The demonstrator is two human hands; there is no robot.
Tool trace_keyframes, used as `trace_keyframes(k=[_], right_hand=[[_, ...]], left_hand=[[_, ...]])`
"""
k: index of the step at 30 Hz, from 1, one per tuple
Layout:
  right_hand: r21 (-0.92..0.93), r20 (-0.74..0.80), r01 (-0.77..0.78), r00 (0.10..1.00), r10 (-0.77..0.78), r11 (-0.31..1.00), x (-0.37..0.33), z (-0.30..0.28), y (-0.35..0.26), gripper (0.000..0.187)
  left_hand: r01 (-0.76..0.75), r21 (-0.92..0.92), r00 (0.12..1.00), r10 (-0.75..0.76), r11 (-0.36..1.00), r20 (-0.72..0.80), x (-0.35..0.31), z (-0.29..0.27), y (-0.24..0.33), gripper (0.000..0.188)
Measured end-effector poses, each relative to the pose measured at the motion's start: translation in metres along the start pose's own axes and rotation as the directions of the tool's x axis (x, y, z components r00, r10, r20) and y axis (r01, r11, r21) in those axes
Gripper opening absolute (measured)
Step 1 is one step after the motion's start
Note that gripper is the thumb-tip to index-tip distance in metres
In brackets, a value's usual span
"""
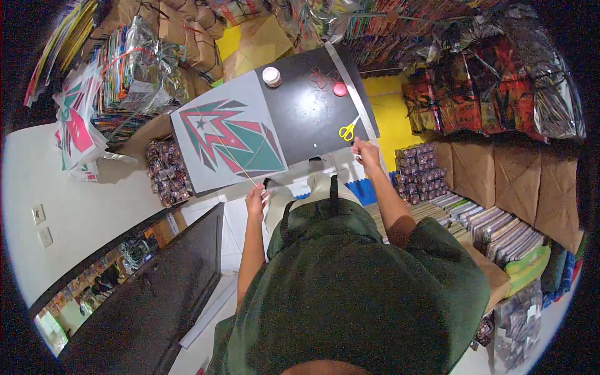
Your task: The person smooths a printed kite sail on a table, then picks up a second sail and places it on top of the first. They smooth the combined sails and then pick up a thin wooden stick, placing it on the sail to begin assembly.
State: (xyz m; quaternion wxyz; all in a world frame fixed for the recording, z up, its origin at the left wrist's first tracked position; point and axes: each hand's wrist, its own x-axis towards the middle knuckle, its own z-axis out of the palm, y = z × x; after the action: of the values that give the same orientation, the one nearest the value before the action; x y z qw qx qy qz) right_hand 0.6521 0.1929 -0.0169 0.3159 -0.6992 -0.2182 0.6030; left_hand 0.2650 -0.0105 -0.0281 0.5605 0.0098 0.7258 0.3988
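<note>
My left hand (255, 199) is closed in a pinch at the near edge of a printed sheet (234, 140). A thin, light stick (240, 165) runs from its fingertips up over the sheet. The sheet is pale grey, with a red, green and dark angular pattern and a star, and lies on a dark table (294, 112). Off the table's near right corner, my right hand (367, 154) is closed; whatever its fingers hold is too small to make out. Yellow-handled scissors (347, 131) lie just beyond it, beside a pale metal strip (367, 128).
On the table stand a white jar (271, 77) and a round red lid (339, 89), with tangled reddish thread (322, 80) beside the lid. Small boxes (417, 172) are stacked to the right, and more packs (167, 172) sit at left. Wrapped bundles (481, 87) line the back.
</note>
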Motion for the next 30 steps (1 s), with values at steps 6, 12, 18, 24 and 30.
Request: trace_keyframes(k=[6,12,18,24,30], right_hand=[[-0.377,-0.094,0.370,0.897,-0.433,0.849,0.022,0.000,0.032,0.024],[-0.775,-0.188,0.126,0.889,-0.417,0.620,-0.015,0.050,-0.031,0.035],[-0.879,-0.118,0.107,0.895,-0.429,0.465,-0.007,0.063,-0.043,0.042],[-0.925,-0.101,0.096,0.870,-0.483,0.367,0.006,0.061,-0.045,0.042],[-0.562,0.427,0.433,0.882,-0.201,0.705,0.002,0.060,-0.037,0.028]], left_hand=[[-0.017,0.072,0.995,0.024,0.997,-0.098,-0.013,0.012,0.008,0.025],[-0.080,-0.052,0.985,0.071,0.995,-0.155,0.013,0.005,-0.022,0.024],[-0.208,-0.101,0.971,0.193,0.973,-0.141,0.035,0.005,-0.051,0.023],[-0.275,-0.120,0.951,0.252,0.954,-0.178,0.036,0.008,-0.068,0.021],[-0.285,-0.319,0.950,0.222,0.904,-0.220,0.057,-0.004,-0.110,0.017]])
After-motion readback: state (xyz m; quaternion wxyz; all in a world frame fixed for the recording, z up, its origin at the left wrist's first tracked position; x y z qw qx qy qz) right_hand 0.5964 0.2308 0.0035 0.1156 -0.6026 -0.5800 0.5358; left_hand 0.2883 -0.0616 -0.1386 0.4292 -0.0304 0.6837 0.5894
